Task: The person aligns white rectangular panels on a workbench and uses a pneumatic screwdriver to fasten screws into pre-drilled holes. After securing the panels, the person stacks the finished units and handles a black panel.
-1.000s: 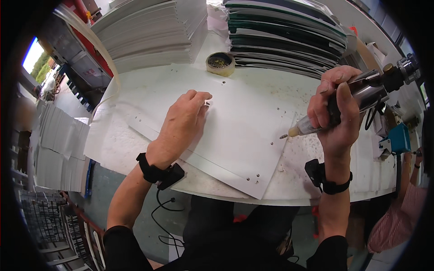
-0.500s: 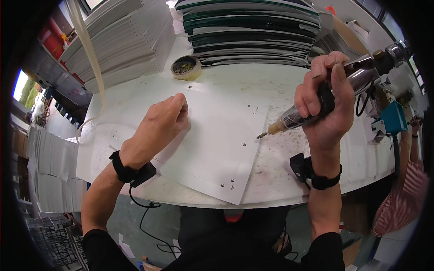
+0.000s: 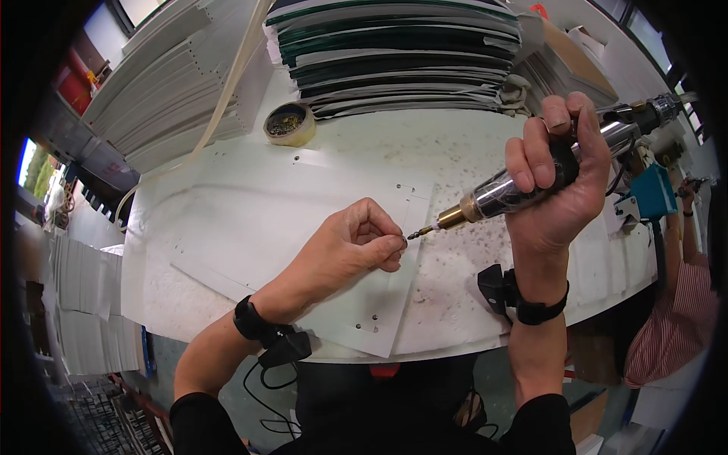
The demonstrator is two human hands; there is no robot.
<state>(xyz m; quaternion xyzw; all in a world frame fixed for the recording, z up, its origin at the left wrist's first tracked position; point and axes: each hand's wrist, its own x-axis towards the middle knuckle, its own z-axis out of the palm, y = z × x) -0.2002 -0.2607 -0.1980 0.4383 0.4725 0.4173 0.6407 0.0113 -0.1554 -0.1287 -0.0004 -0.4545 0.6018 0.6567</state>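
My right hand [image 3: 560,178] is wrapped round a pneumatic screwdriver [image 3: 485,199], a silver, roughly cylindrical tool with a brass-coloured nose, held slanting down to the left. Its thin bit reaches the fingertips of my left hand [image 3: 345,246], where thumb and fingers pinch a small dark screw [image 3: 404,240], mostly hidden. Beneath lies a flat white panel [image 3: 303,193] with small holes and dark fasteners near its right edge. A round tub [image 3: 305,133] of small metal screws stands beyond the panel.
A tall stack of dark green and white sheets [image 3: 402,57] rises at the back, with stacked white panels [image 3: 163,91] to its left. A pale hose [image 3: 227,95] hangs across the left side. On the right are a teal tool [image 3: 654,191] and another person's striped clothing [image 3: 671,326].
My left hand has moved right and toward me, bringing its pinched fingertips to the bit. The screwdriver is slightly higher and less steep. The whole view has shifted a little.
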